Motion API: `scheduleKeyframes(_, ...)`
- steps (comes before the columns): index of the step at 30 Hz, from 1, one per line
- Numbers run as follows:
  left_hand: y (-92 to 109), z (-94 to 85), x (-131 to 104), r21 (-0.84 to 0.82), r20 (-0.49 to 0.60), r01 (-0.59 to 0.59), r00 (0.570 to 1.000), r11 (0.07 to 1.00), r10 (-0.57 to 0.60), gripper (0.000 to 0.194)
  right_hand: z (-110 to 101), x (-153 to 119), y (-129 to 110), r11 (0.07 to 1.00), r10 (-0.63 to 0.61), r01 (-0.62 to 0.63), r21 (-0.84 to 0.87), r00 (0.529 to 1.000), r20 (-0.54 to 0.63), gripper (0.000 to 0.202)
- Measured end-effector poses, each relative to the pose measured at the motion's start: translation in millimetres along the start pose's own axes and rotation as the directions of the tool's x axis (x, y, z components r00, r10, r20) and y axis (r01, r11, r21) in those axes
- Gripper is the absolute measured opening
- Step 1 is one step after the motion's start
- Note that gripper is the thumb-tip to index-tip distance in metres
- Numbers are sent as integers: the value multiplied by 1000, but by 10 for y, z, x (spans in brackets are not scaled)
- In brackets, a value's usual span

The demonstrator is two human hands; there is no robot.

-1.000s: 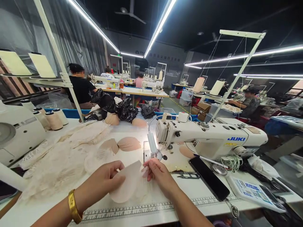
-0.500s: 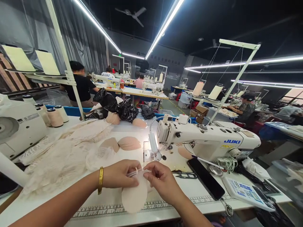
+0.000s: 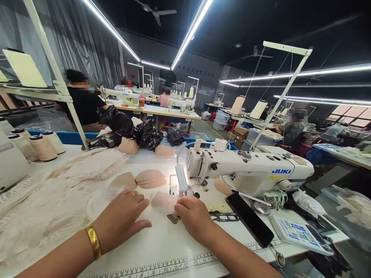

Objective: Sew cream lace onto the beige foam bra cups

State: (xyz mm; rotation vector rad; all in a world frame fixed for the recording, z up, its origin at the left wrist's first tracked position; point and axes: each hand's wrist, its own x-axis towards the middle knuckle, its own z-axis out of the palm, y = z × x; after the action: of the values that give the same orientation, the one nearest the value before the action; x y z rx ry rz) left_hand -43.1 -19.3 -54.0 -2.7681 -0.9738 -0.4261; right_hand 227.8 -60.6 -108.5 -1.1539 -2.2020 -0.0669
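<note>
My left hand (image 3: 123, 212), with a gold bangle (image 3: 93, 241) at its wrist, reaches over the table beside the sheer lace fabric (image 3: 95, 200). Its thumb is stretched out and the fingers are apart from it, slightly bent. Closed, my right hand (image 3: 195, 218) is just in front of the white sewing machine (image 3: 232, 166). A pale pink fabric piece (image 3: 164, 201), smeared by motion, runs left from its fingertips. Under those fingers shows a small dark metal piece (image 3: 172, 219), its kind unclear. Beige pleated shell-shaped pads (image 3: 150, 179) lie beyond my left hand.
Right of my right hand are thread snips (image 3: 224, 217), a black phone (image 3: 249, 220) and a white box (image 3: 301, 234). A printed ruler (image 3: 174, 266) runs along the front edge. Thread cones (image 3: 43, 148) stand left; black bags (image 3: 149, 133) lie behind. Co-workers sit farther back.
My hands have parted from the round pale piece they pinched together. The left has moved left and up and opened; the right remains closed near the machine. The view has shifted slightly.
</note>
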Motion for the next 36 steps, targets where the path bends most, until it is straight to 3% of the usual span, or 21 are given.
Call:
scheduleKeyframes(2, 119, 101, 52, -106, 20, -76, 997, 991, 78, 7, 0, -54, 198, 999, -47, 49, -18, 996, 79, 25)
scheduleKeyframes(5, 289, 237, 298, -155, -80, -255, 966, 955, 245, 31, -58, -96, 390, 994, -100, 105, -25, 983, 153, 26)
scheduleKeyframes(8, 356, 399, 576, -146, -58, -337, 941, 930, 332, 28, -130, -117, 481, 991, -132, 134, 4, 976, 173, 29)
scheduleKeyframes(11, 345, 575, 694, -114, 20, -298, 953, 948, 302, 29, -208, -153, 520, 988, -150, 144, 52, 979, 138, 40)
scheduleKeyframes(15, 344, 709, 662, -140, -44, -278, 961, 950, 274, 29, -299, -187, 532, 988, -150, 143, 57, 979, 135, 42)
scheduleKeyframes(23, 364, 715, 678, -170, -67, -269, 963, 948, 261, 31, -324, -161, 529, 992, -120, 109, 69, 978, 171, 38)
scheduleKeyframes(31, 371, 753, 682, -137, -157, -257, 959, 957, 235, 30, -316, -178, 516, 993, -108, 96, 75, 976, 186, 43)
scheduleKeyframes(36, 406, 798, 665, -134, -241, -326, 927, 936, 288, 26, -300, -182, 501, 993, -98, 84, 82, 979, 177, 41)
